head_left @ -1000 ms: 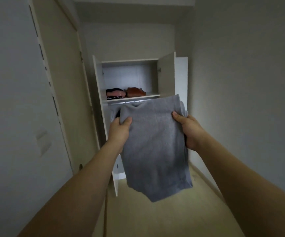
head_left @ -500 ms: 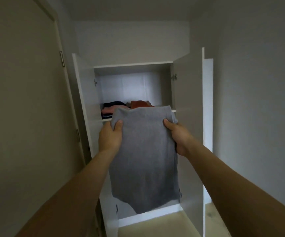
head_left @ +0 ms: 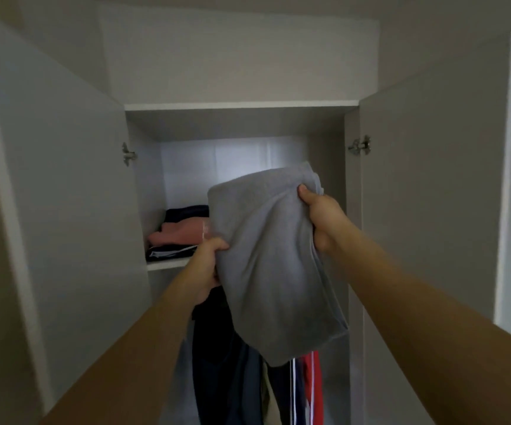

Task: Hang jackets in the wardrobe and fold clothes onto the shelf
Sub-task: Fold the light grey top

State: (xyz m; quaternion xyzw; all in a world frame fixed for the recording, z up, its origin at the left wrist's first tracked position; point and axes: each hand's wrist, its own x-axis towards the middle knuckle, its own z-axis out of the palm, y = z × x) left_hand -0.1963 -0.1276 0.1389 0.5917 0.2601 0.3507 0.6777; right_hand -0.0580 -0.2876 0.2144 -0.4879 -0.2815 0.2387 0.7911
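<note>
Left hand (head_left: 206, 265) and right hand (head_left: 324, 216) both grip the folded grey garment (head_left: 266, 262), now raised to the wardrobe shelf (head_left: 168, 264) after a closer approach; right side lifted higher; placement beside pink folded clothes (head_left: 180, 234) looks imminent.

Your left hand (head_left: 206, 265) and right hand (head_left: 324, 219) are bare: no gloves, rings or watch show. Both forearms are uncovered right to the frame's lower edge; no sleeve or cuff is in view.
</note>
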